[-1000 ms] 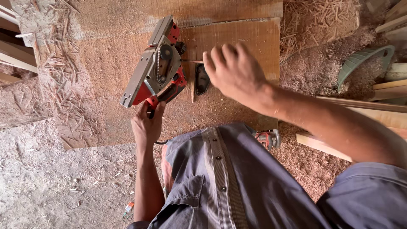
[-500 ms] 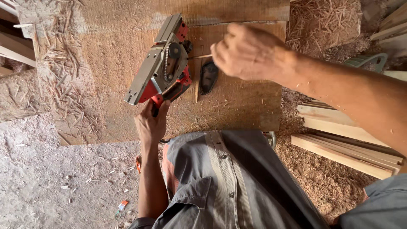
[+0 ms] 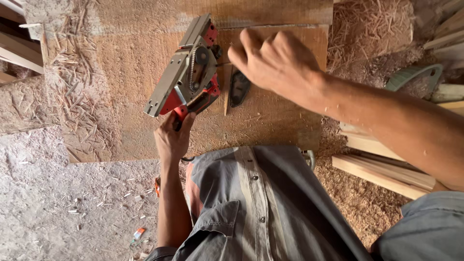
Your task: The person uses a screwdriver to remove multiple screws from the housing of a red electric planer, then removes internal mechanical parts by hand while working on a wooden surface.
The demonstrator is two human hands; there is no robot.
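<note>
Fingers of the left hand wrap the red handle of a grey-and-red electric planer, tipped on its side on the wooden worktop. The right hand hovers loosely curled, holding nothing, just right of the planer, above a small black cover piece lying beside the planer.

The left hand covers the handle of the red-and-grey electric planer; at 3 o'clock the green curved plastic piece is partly hidden.
</note>
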